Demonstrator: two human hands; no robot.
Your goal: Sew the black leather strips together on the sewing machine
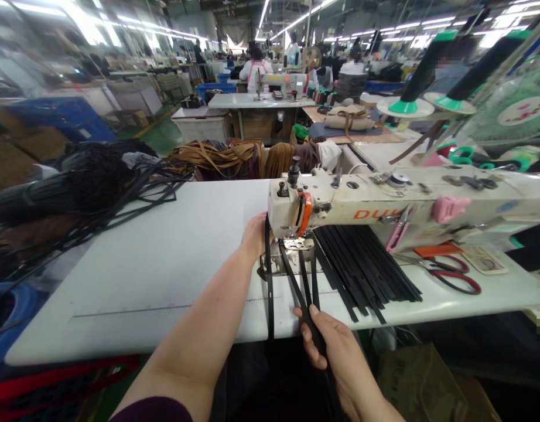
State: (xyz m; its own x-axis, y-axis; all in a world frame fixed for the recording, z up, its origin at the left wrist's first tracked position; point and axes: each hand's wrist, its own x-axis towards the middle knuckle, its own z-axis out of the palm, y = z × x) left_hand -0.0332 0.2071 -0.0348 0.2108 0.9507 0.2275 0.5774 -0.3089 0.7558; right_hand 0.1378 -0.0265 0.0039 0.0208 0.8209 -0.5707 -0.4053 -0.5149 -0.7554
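A sewing machine (291,205) stands on a white table. My right hand (335,346) is closed around several narrow black straps (306,287) in front of the needle area, and their upper ends run up to the presser foot (298,243). Left of the machine head, my left hand (255,234) reaches behind it, its fingers mostly hidden. Beside that hand, one black strap (270,293) hangs down over the table's front edge. Under the machine arm lies a flat row of black straps (366,272).
Red-handled scissors (461,278) lie right of the strap row. Tangled black straps (89,181) spill over the table's left side. Behind the table hang brown straps (226,158). Thread cones (421,76) stand at the upper right. Other people work at machines farther back.
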